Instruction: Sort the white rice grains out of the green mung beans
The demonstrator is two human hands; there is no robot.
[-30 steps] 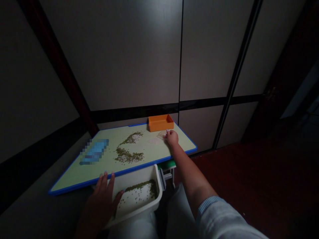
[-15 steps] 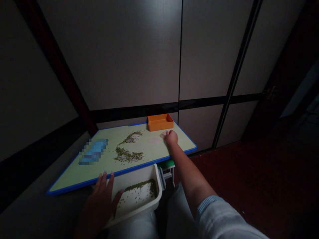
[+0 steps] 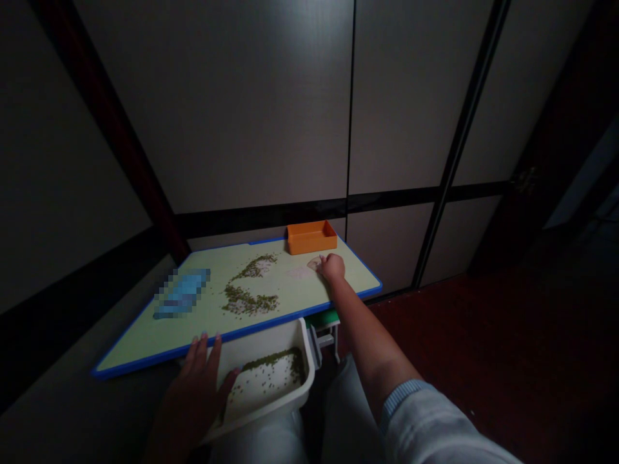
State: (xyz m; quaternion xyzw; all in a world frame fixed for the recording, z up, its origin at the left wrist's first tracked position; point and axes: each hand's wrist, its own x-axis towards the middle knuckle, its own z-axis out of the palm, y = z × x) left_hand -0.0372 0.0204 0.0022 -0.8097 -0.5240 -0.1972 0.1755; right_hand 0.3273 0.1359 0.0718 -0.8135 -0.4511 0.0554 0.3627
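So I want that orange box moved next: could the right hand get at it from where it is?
Probably yes. The right hand rests on the table just in front of the orange box, and nothing stands between them.

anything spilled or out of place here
Yes: green beans lie loose in a curved trail across the table, not in the white bin or the orange tray.

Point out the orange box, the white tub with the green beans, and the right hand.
orange box (image 3: 312,237): head view, on its front wall.
white tub (image 3: 264,345): head view, on the bare inner far wall.
right hand (image 3: 331,266): head view, on the back of the hand.
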